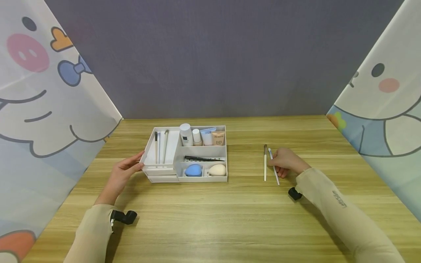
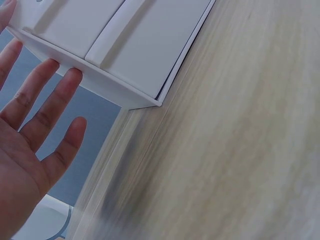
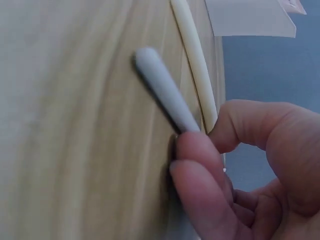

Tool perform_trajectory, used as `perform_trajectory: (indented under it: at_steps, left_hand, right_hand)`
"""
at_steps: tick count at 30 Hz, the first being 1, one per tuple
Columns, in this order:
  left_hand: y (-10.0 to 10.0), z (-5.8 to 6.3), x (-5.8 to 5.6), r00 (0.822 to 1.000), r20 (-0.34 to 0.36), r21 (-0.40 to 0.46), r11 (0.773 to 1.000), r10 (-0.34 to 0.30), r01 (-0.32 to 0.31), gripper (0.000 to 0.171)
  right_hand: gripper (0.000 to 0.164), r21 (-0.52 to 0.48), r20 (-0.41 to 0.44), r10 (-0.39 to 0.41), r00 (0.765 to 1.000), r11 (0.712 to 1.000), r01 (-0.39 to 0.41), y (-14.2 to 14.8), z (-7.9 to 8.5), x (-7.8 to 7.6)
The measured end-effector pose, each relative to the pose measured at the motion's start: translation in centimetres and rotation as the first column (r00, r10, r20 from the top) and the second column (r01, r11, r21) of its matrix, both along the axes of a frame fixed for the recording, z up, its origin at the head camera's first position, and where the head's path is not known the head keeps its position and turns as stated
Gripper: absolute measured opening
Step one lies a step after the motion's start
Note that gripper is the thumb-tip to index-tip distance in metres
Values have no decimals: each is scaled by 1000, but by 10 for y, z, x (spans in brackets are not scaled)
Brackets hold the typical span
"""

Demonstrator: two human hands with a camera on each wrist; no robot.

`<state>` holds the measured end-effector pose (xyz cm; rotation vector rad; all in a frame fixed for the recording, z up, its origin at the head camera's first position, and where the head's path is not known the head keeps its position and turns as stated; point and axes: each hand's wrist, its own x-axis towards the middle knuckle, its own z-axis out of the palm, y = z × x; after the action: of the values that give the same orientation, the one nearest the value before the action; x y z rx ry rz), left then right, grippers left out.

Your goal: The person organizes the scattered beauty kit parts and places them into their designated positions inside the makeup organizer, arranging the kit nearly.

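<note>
My left hand touches the left side of a white desktop organizer, with straight, spread fingers. In the left wrist view the fingertips meet the side wall, beside the drawer fronts. On the right, thumb and fingers of my right hand pinch a thin pale-lilac makeup brush low over the table. Its blurred handle end sticks out past the fingertips in the right wrist view. Just left of it lies a cream-handled makeup brush, close to the thumb.
The organizer's upper left tray holds several brushes. Its other compartments contain a white bottle, a smaller bottle, two tubes, a black pen, a blue sponge and a cream sponge. Wooden tabletop lies in front.
</note>
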<state>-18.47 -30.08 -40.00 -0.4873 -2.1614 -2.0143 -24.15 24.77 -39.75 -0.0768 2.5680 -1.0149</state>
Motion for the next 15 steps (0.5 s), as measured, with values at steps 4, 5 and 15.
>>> perform_trajectory:
  at_steps: [4,5,15]
  left_hand:
    - [0,0,0,1000,1,3,1000,3,-3,41]
    - [0,0,0,1000,0,2,1000,3,-3,42]
    - [0,1,1,1000,20,-26,999,18,-18,40]
  right_hand:
    - [28,95,-32,53,998,994,-50,-2,1,-2]
    - [30,105,-39,62,997,993,-57,-2,1,-3]
    - [30,119,-84,85,993,990,-74,0,1,1]
